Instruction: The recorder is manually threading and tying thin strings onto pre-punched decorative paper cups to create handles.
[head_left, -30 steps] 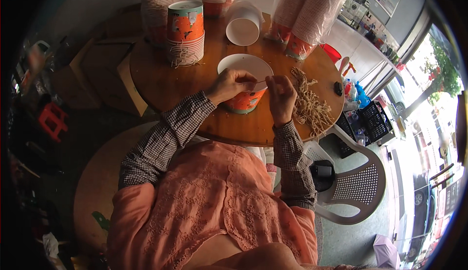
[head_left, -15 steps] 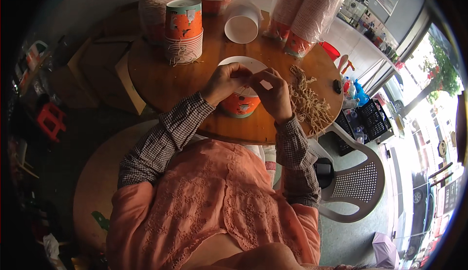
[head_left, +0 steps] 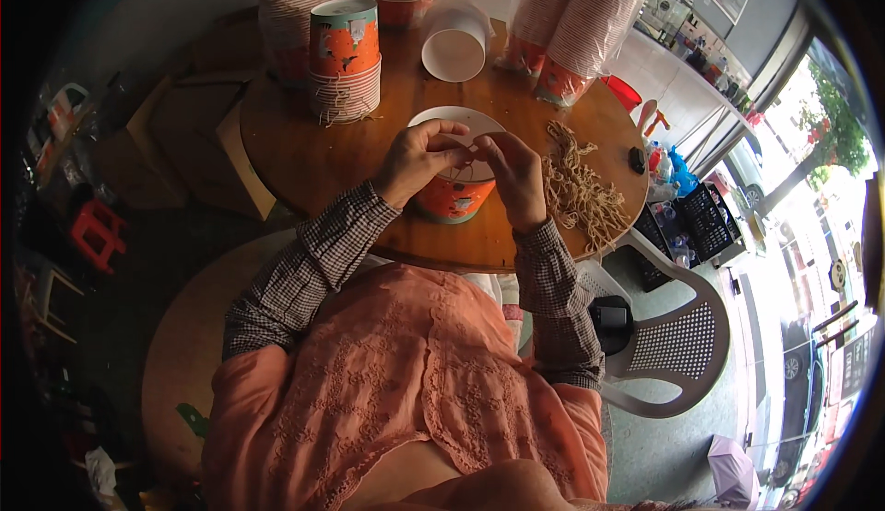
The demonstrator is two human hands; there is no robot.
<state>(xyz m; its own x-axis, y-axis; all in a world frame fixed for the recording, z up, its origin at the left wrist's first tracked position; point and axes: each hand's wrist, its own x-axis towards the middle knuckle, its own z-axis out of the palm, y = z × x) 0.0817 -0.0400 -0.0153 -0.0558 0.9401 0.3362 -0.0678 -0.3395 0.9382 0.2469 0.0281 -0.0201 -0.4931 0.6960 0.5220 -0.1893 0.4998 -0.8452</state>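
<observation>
An orange paper bucket [head_left: 454, 199] with a white inside stands near the table's front edge. Above its rim my left hand [head_left: 422, 159] and my right hand [head_left: 513, 172] come close together, each closed in a pinch. A thin cord seems to run between their fingertips, though most of it is hidden. To the right of the bucket lies a loose heap of beige cords [head_left: 583, 190]. At the left is a stack of similar orange buckets [head_left: 345, 59], with cords hanging at its lower rims.
Plastic-wrapped bucket stacks [head_left: 583, 22] line the back of the round wooden table [head_left: 369, 234]. A white tub [head_left: 454, 53] lies tipped on its side there. A small black object [head_left: 637, 160] sits at the right edge. A plastic chair [head_left: 678, 345] stands at the lower right.
My left fingers have spread a little and my right hand has turned slightly, its fingertips still near the left ones. The bucket and the cord heap have stayed in place.
</observation>
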